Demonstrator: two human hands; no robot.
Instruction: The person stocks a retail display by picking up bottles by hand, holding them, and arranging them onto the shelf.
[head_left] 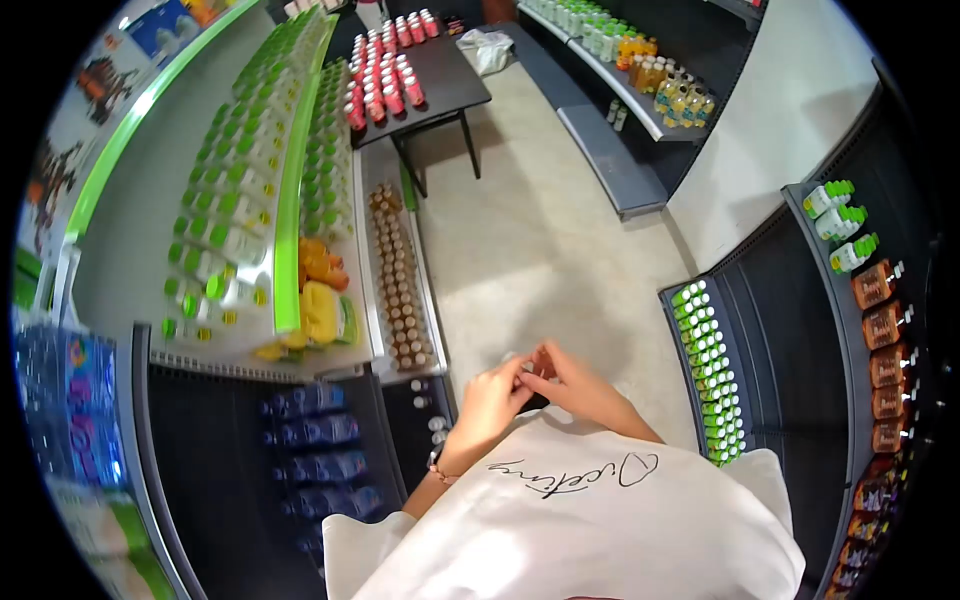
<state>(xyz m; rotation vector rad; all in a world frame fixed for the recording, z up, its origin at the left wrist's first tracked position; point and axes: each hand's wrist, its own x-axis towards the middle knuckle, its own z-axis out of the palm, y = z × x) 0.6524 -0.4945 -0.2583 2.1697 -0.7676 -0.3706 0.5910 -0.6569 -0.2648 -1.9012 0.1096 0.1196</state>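
Observation:
My left hand (490,400) and my right hand (570,382) meet in front of my white shirt (590,500), above the pale floor. Their fingers are bent together and touch at the tips. A small whitish spot shows by the left fingertips; whether it is something held cannot be made out. A bracelet (437,470) circles my left wrist. Neither hand touches a shelf or a bottle.
Green-capped bottles (240,190) line the left shelves, above brown-capped ones (400,280). A black table (450,75) with red bottles stands ahead. Right of me are a low rack (710,370) and a dark shelf with brown packs (884,326). Blue bottles (325,465) sit lower left.

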